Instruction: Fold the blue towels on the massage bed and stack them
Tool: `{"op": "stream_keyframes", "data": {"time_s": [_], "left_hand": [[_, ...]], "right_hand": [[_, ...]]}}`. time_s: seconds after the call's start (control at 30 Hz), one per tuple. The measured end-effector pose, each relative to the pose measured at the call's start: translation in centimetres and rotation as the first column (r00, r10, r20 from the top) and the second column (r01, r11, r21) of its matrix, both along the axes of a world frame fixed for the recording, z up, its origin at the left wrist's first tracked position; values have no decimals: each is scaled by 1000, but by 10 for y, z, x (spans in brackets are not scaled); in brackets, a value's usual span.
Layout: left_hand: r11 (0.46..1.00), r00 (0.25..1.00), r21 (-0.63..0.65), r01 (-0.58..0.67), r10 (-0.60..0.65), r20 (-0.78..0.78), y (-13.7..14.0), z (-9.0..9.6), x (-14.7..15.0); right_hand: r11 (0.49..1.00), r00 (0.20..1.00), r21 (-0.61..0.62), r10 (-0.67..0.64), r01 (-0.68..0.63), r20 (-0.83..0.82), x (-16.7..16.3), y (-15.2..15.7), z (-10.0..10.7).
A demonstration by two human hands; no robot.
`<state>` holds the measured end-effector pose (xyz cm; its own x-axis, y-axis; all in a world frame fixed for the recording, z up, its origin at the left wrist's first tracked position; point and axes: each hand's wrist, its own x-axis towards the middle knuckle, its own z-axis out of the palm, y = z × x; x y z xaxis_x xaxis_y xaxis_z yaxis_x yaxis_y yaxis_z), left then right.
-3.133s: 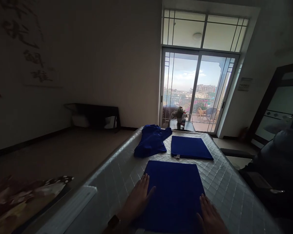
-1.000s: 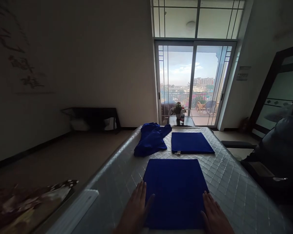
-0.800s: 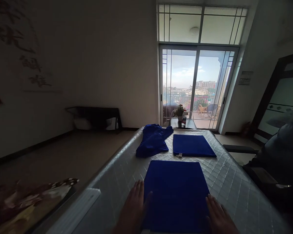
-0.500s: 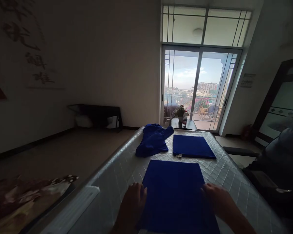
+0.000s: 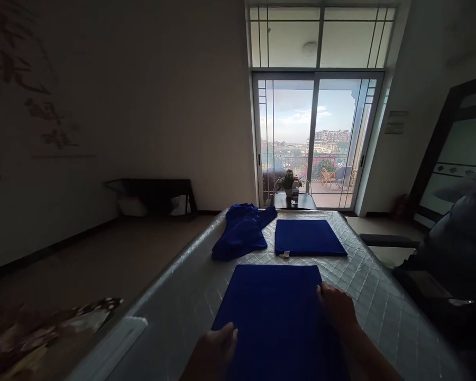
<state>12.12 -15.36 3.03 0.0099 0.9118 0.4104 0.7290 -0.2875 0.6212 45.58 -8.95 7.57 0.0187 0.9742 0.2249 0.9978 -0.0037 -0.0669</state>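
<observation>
A flat, rectangular folded blue cloth (image 5: 275, 317) lies directly in front of me on a quilted silvery mattress (image 5: 182, 301). Its lower end runs out of the bottom of the view. With fingers curled, my right hand (image 5: 338, 308) grips the cloth's right edge near the far corner. On the left edge, closer to me, my left hand (image 5: 216, 346) is closed at the cloth, thumb on top. Beyond it sits a second folded blue cloth (image 5: 310, 237) with a small white label (image 5: 286, 254). To its left is a crumpled blue garment (image 5: 241, 235).
A small table (image 5: 280, 201) with a potted plant (image 5: 289, 181) and a bottle (image 5: 295, 191) stands past the mattress's far end, before sliding glass doors (image 5: 287, 127). A dark low rack (image 5: 154, 193) is by the wall. A black chair (image 5: 456, 248) stands right.
My left hand has slid toward me along the cloth's left edge. The right hand has moved slightly up its right edge. The view has shifted a little.
</observation>
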Motion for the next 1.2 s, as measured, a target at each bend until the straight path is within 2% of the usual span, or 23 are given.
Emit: {"op": "stream_keyframes", "data": {"time_s": [0.07,0.17,0.27,0.37,0.43,0.5,0.63,0.73,0.8,1.0,1.2], "left_hand": [[995,992,-20,93,-95,-85,-6,6,12],[974,942,-53,222,-229,-246,-15,26,40],[959,890,-80,274,-284,-357,-13,49,81],[928,849,-52,368,-359,-387,6,62,128],[897,827,5,442,-406,-389,25,60,158],[883,818,49,467,-410,-402,45,50,182],[904,814,-1,429,-386,-434,72,18,205],[910,816,-46,412,-392,-425,79,1,199],[920,823,-71,385,-377,-424,81,-5,187],[951,813,-168,260,-309,-493,91,-2,134],[954,857,-274,125,-243,-455,97,0,58]], "right_hand": [[996,998,67,55,-54,-19,-2,1,-3],[985,989,117,137,-129,-60,-10,3,-15],[982,981,70,179,-173,-82,-18,4,-29],[983,980,-16,181,-183,-85,-18,4,-36],[980,980,-60,184,-189,-68,-15,4,-37],[977,982,-107,183,-187,-47,-10,3,-37],[973,989,-181,139,-144,-41,-5,3,-36],[969,990,-203,134,-139,-39,-7,4,-36],[967,988,-204,147,-151,-36,-9,4,-36],[973,994,-216,65,-82,-84,-12,5,-32],[958,994,-269,84,-100,-70,-11,4,-27]]}}
